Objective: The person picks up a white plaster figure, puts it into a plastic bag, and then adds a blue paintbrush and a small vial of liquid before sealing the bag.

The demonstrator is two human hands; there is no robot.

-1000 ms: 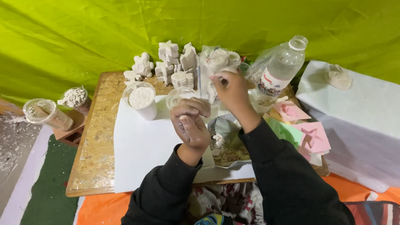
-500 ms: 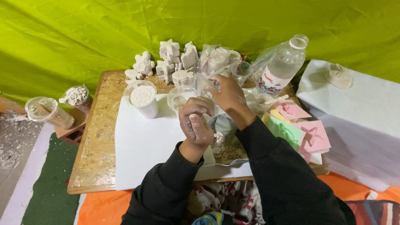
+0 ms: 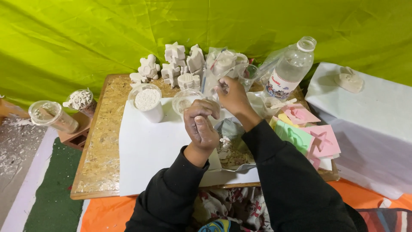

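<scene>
At left of centre, a cup of white powder (image 3: 147, 102) stands on the counter (image 3: 101, 141). The left hand (image 3: 201, 124) curls its fingers around a clear plastic cup (image 3: 185, 101): light, thin-walled, easily crushed, best gripped at the rim. The right hand (image 3: 232, 93) pinches a crinkly clear bag (image 3: 223, 68), soft and slippery.

Lime-green fabric backdrop (image 3: 86, 38). Speckled tan chipboard tabletop (image 3: 101, 146) under white paper sheet (image 3: 150, 150). White plaster figures (image 3: 180, 64). White powder in clear plastic cup (image 3: 147, 101). Pink and green foam moulds (image 3: 307, 133). Black sleeves (image 3: 283, 180). Orange floor cloth (image 3: 107, 215); dark green mat (image 3: 51, 189).
</scene>
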